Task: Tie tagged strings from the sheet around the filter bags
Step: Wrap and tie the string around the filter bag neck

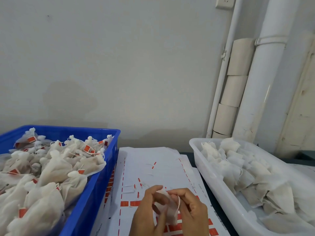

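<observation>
A white filter bag (167, 212) hangs between my two hands above the sheet. My left hand (148, 210) grips the bag's gathered neck from the left. My right hand (190, 206) pinches a thin string (178, 202) that runs down along the bag's right side. The white sheet (153, 167) lies flat under them, with red tags (130, 203) and loose strings stuck along its rows. The string's tag is hidden behind the bag and hands.
A blue crate (95, 189) on the left holds several tied bags with red tags. A white tray (219, 189) on the right holds several untied filter bags. White pipes (265, 86) and cardboard rolls (235, 89) stand against the wall at back right.
</observation>
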Demonstrator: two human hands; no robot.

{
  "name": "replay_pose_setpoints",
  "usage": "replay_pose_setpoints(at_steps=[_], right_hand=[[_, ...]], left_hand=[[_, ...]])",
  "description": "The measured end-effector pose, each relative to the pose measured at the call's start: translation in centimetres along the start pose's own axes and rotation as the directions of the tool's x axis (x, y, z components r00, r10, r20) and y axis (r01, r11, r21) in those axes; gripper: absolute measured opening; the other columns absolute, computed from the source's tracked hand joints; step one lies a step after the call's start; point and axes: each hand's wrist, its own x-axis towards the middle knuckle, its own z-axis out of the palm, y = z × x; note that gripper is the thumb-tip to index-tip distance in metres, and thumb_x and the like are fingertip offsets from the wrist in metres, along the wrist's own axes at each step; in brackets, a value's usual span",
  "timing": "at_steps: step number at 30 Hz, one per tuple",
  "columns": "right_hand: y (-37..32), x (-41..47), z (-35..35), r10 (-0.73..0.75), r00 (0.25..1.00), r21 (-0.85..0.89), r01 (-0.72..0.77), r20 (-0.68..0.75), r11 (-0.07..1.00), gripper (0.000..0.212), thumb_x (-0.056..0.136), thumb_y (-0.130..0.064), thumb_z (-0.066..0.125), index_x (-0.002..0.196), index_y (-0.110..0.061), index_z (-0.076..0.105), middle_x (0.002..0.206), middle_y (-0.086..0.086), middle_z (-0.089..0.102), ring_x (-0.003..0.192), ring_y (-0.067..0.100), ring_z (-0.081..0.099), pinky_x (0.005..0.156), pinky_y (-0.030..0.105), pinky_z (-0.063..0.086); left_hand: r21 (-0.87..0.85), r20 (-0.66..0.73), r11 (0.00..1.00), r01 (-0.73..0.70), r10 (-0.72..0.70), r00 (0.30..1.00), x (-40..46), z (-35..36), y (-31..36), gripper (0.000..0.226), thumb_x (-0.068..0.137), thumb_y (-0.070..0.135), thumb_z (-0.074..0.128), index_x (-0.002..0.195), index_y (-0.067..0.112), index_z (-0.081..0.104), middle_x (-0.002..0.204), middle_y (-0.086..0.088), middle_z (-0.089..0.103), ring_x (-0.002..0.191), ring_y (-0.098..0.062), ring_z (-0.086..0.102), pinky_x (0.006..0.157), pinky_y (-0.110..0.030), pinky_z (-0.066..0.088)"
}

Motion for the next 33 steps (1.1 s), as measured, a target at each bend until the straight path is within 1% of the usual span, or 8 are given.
replay_pose_setpoints(at_steps=[3, 6, 8, 11, 16, 18, 21, 33], right_hand=[[0.1, 0.2, -0.2, 0.012, 1.0, 0.11, -0.015, 0.028, 0.994, 0.025, 0.083, 0.0, 0.063, 0.076, -0.024, 0.07, 0.077, -0.008, 0.072, 0.079, 0.008, 0.069, 0.07, 0.016, 0.051], [-0.3, 0.0, 0.4, 0.05, 0.992, 0.276, -0.08, 0.113, 0.958, 0.002, 0.081, -0.011, 0.064, 0.08, -0.01, 0.064, 0.078, 0.002, 0.074, 0.077, 0.015, 0.07, 0.067, 0.016, 0.051], [-0.4, 0.0, 0.5, 0.062, 0.99, 0.346, -0.103, 0.129, 0.933, 0.015, 0.075, -0.02, 0.066, 0.079, -0.005, 0.062, 0.078, 0.005, 0.074, 0.077, 0.019, 0.071, 0.068, 0.019, 0.053], [-0.8, 0.0, 0.3, 0.019, 0.996, 0.339, -0.048, 0.089, 0.94, 0.013, 0.068, -0.02, 0.07, 0.073, -0.009, 0.069, 0.076, 0.003, 0.074, 0.073, 0.016, 0.07, 0.065, 0.018, 0.053], [-1.0, 0.1, -0.2, 0.051, 0.999, 0.155, -0.049, -0.009, 0.987, 0.005, 0.069, -0.028, 0.071, 0.066, -0.024, 0.07, 0.067, -0.009, 0.068, 0.057, 0.01, 0.062, 0.054, 0.018, 0.051], [-1.1, 0.2, -0.2, 0.104, 0.994, 0.115, -0.105, 0.016, 0.988, 0.009, 0.07, -0.036, 0.066, 0.07, -0.027, 0.069, 0.068, -0.015, 0.069, 0.066, 0.007, 0.065, 0.056, 0.013, 0.05], [-1.1, 0.2, 0.0, 0.112, 0.992, 0.094, -0.118, 0.06, 0.989, 0.011, 0.081, -0.019, 0.065, 0.076, -0.029, 0.069, 0.073, -0.021, 0.069, 0.078, 0.002, 0.065, 0.059, 0.009, 0.05], [-1.0, -0.3, 0.3, 0.115, 0.993, 0.025, -0.116, 0.038, 0.993, 0.014, 0.084, -0.015, 0.065, 0.075, -0.025, 0.066, 0.076, -0.017, 0.068, 0.077, 0.005, 0.063, 0.064, 0.017, 0.053]], left_hand=[[0.029, -0.052, 0.998, 0.047, -0.046, 0.998, 1.3, -0.3, -0.4, 0.064, 0.041, 0.072, 0.067, 0.1, 0.055, 0.047, 0.106, 0.036, 0.053, 0.09, 0.016, 0.043, 0.09, -0.018, 0.033], [0.136, -0.033, 0.986, 0.093, -0.089, 0.995, 1.0, -0.3, -1.4, 0.053, 0.063, 0.047, 0.078, 0.102, 0.049, 0.042, 0.109, 0.035, 0.047, 0.106, 0.003, 0.046, 0.089, -0.015, 0.033], [0.084, -0.026, 0.988, 0.133, -0.131, 0.991, 0.4, -0.2, -2.2, 0.04, 0.069, 0.032, 0.079, 0.095, 0.043, 0.05, 0.096, 0.027, 0.059, 0.097, -0.002, 0.055, 0.083, -0.011, 0.04], [0.062, -0.046, 0.99, 0.127, -0.124, 0.991, 0.5, -0.1, -2.6, 0.024, 0.063, 0.048, 0.069, 0.08, 0.037, 0.058, 0.079, 0.017, 0.064, 0.082, -0.005, 0.06, 0.071, -0.008, 0.044], [0.054, -0.044, 0.985, 0.164, -0.162, 0.986, 0.6, -0.5, -2.5, 0.01, 0.073, 0.038, 0.07, 0.075, 0.036, 0.061, 0.084, 0.018, 0.064, 0.086, -0.006, 0.058, 0.072, -0.011, 0.041], [0.053, -0.042, 0.982, 0.18, -0.177, 0.983, 0.8, -0.6, -2.5, 0.011, 0.07, 0.045, 0.065, 0.078, 0.038, 0.061, 0.087, 0.022, 0.062, 0.088, -0.004, 0.057, 0.071, -0.007, 0.037], [0.013, -0.073, 0.978, 0.208, -0.206, 0.976, 0.9, -0.5, -2.4, 0.01, 0.069, 0.042, 0.066, 0.078, 0.038, 0.063, 0.086, 0.02, 0.063, 0.087, -0.005, 0.058, 0.071, -0.006, 0.036], [-0.078, -0.102, 0.972, 0.221, -0.228, 0.968, 0.6, -0.1, -2.5, 0.022, 0.065, 0.046, 0.064, 0.078, 0.029, 0.069, 0.078, 0.017, 0.069, 0.084, -0.008, 0.062, 0.073, -0.012, 0.043]])
